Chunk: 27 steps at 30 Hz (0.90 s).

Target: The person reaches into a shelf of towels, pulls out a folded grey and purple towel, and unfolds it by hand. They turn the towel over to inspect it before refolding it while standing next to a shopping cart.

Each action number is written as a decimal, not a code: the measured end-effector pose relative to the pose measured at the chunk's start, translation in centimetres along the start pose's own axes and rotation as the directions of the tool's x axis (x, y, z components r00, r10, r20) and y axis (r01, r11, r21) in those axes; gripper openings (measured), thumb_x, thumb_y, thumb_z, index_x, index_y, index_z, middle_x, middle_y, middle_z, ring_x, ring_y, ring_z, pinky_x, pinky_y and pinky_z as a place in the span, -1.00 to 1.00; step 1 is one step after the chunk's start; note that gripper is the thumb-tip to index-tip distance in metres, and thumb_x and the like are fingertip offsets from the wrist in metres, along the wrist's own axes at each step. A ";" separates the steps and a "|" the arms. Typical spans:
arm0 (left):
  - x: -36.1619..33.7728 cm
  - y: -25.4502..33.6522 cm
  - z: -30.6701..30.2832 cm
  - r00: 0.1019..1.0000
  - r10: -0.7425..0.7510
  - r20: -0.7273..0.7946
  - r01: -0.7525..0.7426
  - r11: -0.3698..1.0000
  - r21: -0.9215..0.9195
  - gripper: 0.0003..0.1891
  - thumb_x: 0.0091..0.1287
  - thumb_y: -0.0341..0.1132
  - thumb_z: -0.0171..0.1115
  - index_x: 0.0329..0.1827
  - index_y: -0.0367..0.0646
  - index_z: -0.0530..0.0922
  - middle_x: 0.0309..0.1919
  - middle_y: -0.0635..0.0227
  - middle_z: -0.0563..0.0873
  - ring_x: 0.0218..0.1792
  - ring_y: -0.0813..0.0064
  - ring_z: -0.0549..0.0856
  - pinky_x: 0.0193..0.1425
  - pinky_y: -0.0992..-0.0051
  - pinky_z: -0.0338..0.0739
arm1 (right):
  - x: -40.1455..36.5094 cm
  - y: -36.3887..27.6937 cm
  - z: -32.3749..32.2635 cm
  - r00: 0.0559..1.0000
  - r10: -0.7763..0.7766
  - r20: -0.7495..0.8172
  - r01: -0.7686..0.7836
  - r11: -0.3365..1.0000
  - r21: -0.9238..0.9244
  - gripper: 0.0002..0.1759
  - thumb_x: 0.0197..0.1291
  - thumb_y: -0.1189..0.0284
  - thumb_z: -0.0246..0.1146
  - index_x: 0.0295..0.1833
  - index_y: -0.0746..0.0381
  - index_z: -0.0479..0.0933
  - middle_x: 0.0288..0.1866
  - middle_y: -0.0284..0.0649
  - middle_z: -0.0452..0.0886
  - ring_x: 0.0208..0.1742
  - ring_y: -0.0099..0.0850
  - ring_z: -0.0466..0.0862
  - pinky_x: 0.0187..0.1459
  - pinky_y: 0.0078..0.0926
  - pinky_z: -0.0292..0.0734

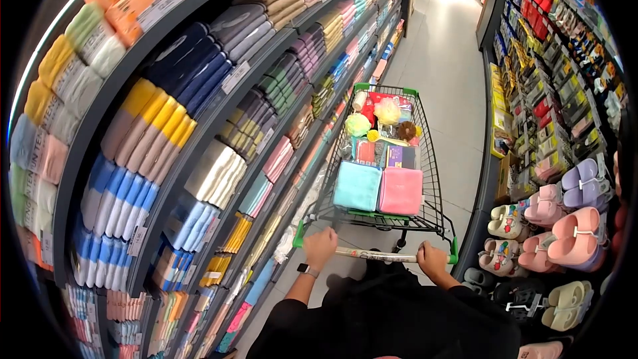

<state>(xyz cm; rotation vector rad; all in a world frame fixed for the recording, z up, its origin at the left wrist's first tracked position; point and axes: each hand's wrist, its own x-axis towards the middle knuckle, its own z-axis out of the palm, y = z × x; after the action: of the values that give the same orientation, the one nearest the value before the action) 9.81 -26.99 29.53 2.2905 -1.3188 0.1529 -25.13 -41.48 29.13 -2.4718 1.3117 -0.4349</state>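
Black clothing [392, 312] lies nearest the camera, covering our body and upper arms. Beyond it, our left hand [320, 248] is closed round the handle [374, 254] close to its left end, with a watch [307, 270] at the wrist. Our right hand [432, 260] is curled over the same bar toward its right end. The cart [433, 173] stands directly ahead of us in the aisle, its near side just beyond our knuckles. One frame cannot tell us whether it is rolling.

We judge the step to be steering. With our hands set well apart, we can correct the line by pressing evenly and easing one side, without twisting the bar. We should mind the left, where the cart runs close beside the towel shelves [212, 103]; more bare floor [465, 113] shows to the right, before the slippers [575, 236]. A smooth pace should suit the load: a blue pouch [357, 187] and a pink pouch [401, 191] lie nearest us, with bath puffs [387, 112] farther forward.
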 end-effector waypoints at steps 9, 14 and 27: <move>6.8 2.7 2.9 0.999 -0.040 -0.005 0.040 0.998 0.042 -0.81 0.29 -0.22 0.16 -0.43 -0.05 0.64 -0.57 0.10 0.71 -0.55 0.02 0.70 -0.42 0.06 0.56 | 7.5 3.7 -1.5 0.991 -0.076 0.107 0.068 0.995 0.075 -0.87 0.34 0.32 0.11 -0.16 0.14 0.48 -0.53 -0.08 0.64 -0.49 0.00 0.65 -0.41 0.02 0.46; 10.3 4.4 3.7 1.000 -0.025 -0.008 0.025 0.999 0.043 -0.80 0.29 -0.22 0.14 -0.42 -0.07 0.64 -0.54 0.10 0.72 -0.51 0.02 0.71 -0.39 0.06 0.57 | 10.8 4.7 -2.6 0.997 -0.065 0.051 0.059 0.993 0.099 -0.85 0.36 0.33 0.10 -0.09 0.16 0.41 -0.51 -0.07 0.64 -0.48 0.02 0.65 -0.41 0.08 0.44; 18.6 4.4 6.0 0.998 0.018 -0.052 -0.016 0.999 0.045 -0.79 0.29 -0.25 0.13 -0.47 -0.11 0.60 -0.56 0.11 0.70 -0.51 0.02 0.69 -0.41 0.06 0.54 | 16.8 4.7 -1.8 0.999 0.026 -0.036 -0.021 0.991 0.131 -0.83 0.31 0.37 0.16 -0.07 0.18 0.38 -0.51 -0.10 0.64 -0.49 0.03 0.64 -0.42 0.06 0.46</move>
<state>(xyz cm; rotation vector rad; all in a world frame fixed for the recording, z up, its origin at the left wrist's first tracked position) 15.10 -46.17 31.95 2.2969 -1.3215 0.2487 -20.39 -58.25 30.91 -2.3495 1.2820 -0.5464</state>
